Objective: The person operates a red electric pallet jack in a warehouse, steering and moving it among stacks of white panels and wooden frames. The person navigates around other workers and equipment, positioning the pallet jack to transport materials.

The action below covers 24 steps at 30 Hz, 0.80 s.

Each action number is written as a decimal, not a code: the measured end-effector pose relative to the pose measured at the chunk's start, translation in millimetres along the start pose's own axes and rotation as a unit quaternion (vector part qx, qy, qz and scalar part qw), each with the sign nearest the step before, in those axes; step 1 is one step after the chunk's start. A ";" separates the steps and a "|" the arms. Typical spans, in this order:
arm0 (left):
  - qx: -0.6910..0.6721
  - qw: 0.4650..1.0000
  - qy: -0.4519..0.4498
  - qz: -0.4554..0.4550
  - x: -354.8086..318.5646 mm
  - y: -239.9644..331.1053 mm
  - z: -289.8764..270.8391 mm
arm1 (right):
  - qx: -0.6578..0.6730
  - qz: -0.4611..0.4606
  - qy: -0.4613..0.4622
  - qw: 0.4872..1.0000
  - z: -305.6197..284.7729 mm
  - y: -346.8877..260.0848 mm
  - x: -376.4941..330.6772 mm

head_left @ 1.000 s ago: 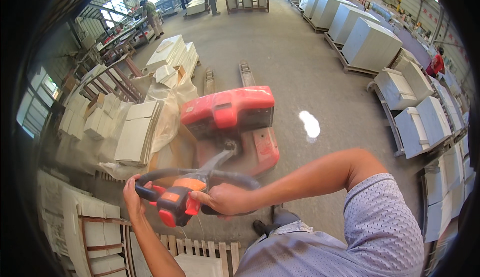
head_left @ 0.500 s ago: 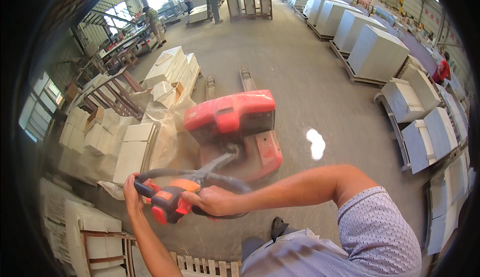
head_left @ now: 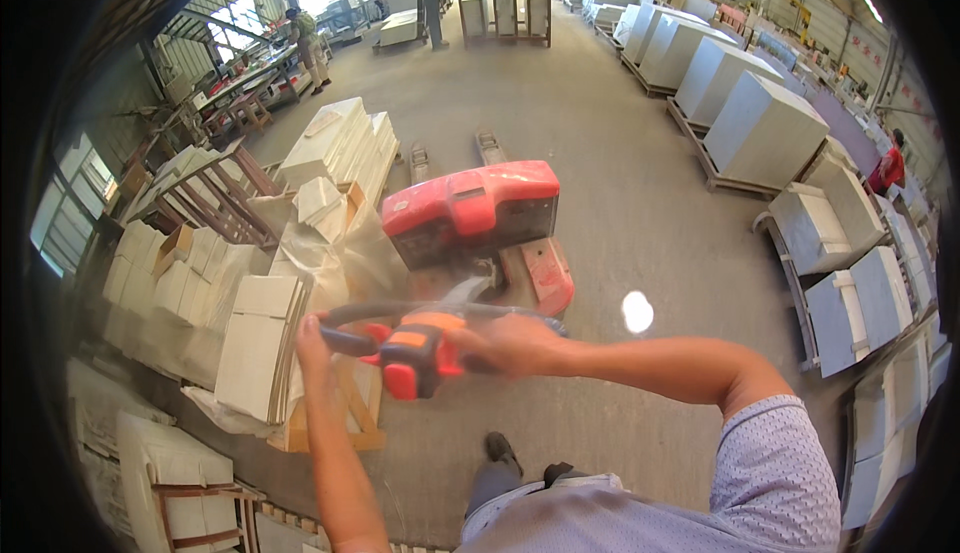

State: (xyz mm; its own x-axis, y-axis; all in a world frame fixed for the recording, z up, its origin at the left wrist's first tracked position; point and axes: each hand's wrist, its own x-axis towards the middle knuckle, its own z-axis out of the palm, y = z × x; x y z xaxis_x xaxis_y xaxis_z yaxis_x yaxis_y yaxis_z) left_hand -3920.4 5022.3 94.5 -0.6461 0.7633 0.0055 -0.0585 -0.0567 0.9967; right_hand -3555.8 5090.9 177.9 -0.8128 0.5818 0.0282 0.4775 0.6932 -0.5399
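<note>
In front of me stands a red powered pallet truck (head_left: 475, 198), its two forks (head_left: 490, 148) pointing away from me. Its steering handle (head_left: 410, 338), black with orange and red parts, reaches back toward my body. My left hand (head_left: 314, 338) is closed on the handle's left grip. Across the right side, my right hand (head_left: 510, 345) wraps round the other grip, with its fingers near the red control; motion blurs it somewhat. The forks that show carry nothing.
At left, pale slabs (head_left: 265, 338) and a plastic-wrapped stack (head_left: 330, 143) stand close to the truck. Rows of large pale blocks on pallets (head_left: 765, 128) line the right. A slab rack (head_left: 505, 13) is far ahead. People (head_left: 308, 48) are at the far left; another (head_left: 887, 165) is at right.
The handle and both my hands have shifted right and farther from my body. The truck's red body has turned slightly and sits a little farther right and up.
</note>
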 end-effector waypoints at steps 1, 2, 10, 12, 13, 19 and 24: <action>0.022 1.000 -0.001 0.008 13.5 -6.4 15.6 | -0.012 0.033 0.034 0.999 -10.1 13.0 4.5; 0.013 1.000 -0.003 0.000 27.6 -13.1 31.4 | -0.070 0.065 0.043 0.995 -21.0 25.5 9.1; 0.132 0.988 0.013 0.076 144.9 -61.4 126.7 | -0.072 0.177 0.062 0.980 -90.5 119.8 85.8; 0.161 0.982 0.014 0.094 177.7 -63.9 147.3 | -0.101 0.132 0.087 0.982 -100.9 145.1 108.7; 0.146 0.985 0.019 0.089 192.2 -62.1 159.2 | -0.114 0.120 0.083 0.983 -108.0 160.7 121.1; 0.087 0.994 0.018 0.058 287.2 -58.3 223.6 | -0.158 0.027 0.099 0.982 -140.0 257.1 202.8; 0.283 0.941 -0.022 0.186 407.1 -105.1 243.5 | -0.172 -0.011 0.100 0.980 -177.9 324.8 260.8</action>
State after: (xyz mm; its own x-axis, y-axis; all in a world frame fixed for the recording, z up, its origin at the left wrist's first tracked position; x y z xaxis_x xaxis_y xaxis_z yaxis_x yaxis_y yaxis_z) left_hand -3991.9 5495.7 11.8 -0.5096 0.7844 0.3534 0.5875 0.0172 0.8090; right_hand -3553.3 5543.4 159.5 -0.7593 0.6127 0.2191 0.5724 0.7891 -0.2228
